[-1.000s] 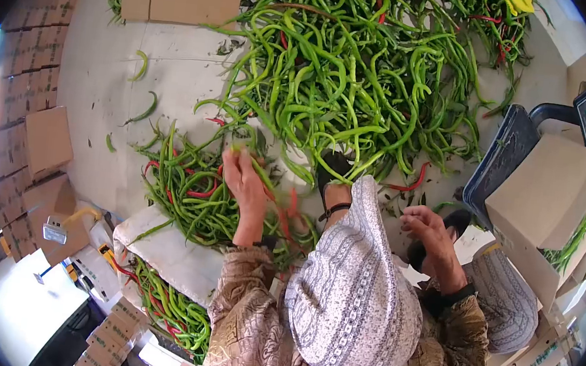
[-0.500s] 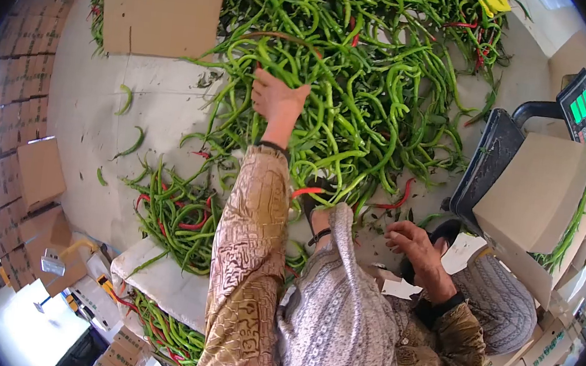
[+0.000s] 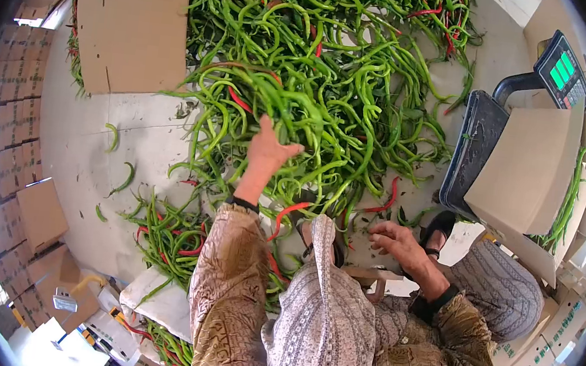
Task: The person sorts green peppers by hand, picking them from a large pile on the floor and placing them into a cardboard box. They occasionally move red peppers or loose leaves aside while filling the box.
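Observation:
My left hand (image 3: 267,153) reaches into the near edge of a large heap of long green chili peppers (image 3: 357,111). Its thumb and index finger are spread apart, and the fingertips touch the peppers; the other fingers are partly hidden. Just beyond them, a bunch of green peppers is blurred by motion. A red chili pepper (image 3: 240,99) lies near the fingertips, and another red one (image 3: 286,218) is below the hand. My right hand (image 3: 407,252) hangs above my right leg, fingers loosely bent and apart, holding nothing.
A smaller pepper pile (image 3: 171,238) lies at left, with a few loose peppers on the pale floor. A cardboard sheet (image 3: 134,30) covers part of the heap. At right, a cardboard box (image 3: 523,168) rests by a scale (image 3: 479,149) with a lit display. Stacked cartons (image 3: 10,117) line the left.
The view has shifted, so the heap and cardboard sheet appear lower and further left. My left hand has drawn slightly toward me, and peppers before it have moved. My right hand still hangs at the right.

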Action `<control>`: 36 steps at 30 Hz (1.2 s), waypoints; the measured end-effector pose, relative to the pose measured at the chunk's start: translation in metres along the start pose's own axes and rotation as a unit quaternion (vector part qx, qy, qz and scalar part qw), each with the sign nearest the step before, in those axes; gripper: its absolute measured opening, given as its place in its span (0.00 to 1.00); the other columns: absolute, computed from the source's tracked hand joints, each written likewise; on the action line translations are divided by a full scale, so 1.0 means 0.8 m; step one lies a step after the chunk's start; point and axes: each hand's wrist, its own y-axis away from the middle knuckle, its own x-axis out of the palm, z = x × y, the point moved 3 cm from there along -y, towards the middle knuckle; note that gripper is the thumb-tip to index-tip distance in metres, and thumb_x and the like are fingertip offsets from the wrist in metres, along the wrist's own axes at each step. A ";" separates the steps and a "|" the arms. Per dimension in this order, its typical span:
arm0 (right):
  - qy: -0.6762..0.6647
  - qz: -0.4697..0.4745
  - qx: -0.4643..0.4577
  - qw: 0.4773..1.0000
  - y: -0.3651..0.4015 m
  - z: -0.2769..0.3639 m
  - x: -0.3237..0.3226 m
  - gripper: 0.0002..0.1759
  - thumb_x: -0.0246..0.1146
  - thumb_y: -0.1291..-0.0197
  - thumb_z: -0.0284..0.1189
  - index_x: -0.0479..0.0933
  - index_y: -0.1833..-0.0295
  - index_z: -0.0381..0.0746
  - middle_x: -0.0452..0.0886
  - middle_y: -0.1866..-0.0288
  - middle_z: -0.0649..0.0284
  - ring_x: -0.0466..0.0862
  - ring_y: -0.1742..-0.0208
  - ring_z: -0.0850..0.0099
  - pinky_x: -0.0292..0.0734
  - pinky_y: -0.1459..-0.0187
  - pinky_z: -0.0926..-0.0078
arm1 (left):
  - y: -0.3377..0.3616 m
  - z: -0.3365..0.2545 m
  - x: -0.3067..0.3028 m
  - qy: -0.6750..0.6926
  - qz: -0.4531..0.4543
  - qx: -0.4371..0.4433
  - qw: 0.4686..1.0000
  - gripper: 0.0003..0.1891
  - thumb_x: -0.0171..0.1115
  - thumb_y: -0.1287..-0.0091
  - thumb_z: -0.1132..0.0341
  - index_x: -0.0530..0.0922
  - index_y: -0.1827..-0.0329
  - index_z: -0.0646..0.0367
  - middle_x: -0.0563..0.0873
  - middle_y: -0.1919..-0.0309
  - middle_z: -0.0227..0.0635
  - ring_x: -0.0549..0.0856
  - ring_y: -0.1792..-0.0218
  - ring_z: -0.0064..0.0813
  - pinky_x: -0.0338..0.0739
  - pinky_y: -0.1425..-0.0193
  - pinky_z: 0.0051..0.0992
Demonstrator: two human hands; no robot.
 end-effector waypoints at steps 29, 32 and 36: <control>0.007 -0.056 -0.089 0.994 0.015 -0.002 -0.003 0.20 0.63 0.44 0.35 0.77 0.50 0.33 0.83 0.57 0.57 0.83 0.59 0.71 0.78 0.59 0.72 | 0.111 -0.099 -0.189 0.225 0.010 0.117 0.967 0.20 0.67 0.44 0.65 0.79 0.48 0.64 0.86 0.63 0.34 0.80 0.66 0.23 0.76 0.57 0.24; 0.023 -0.063 -0.115 0.991 0.021 -0.009 -0.004 0.20 0.63 0.43 0.34 0.77 0.48 0.33 0.84 0.55 0.56 0.83 0.59 0.71 0.78 0.59 0.72 | 0.136 -0.132 -0.206 0.354 0.079 0.112 0.925 0.24 0.67 0.42 0.66 0.75 0.43 0.65 0.84 0.58 0.36 0.81 0.62 0.22 0.75 0.58 0.24; 0.006 -0.064 -0.121 0.991 0.030 -0.004 -0.013 0.19 0.62 0.41 0.33 0.77 0.48 0.32 0.84 0.56 0.57 0.83 0.59 0.72 0.79 0.58 0.72 | 0.180 -0.174 -0.253 0.357 0.058 0.137 0.922 0.24 0.61 0.41 0.67 0.75 0.41 0.68 0.85 0.61 0.40 0.80 0.66 0.24 0.73 0.60 0.22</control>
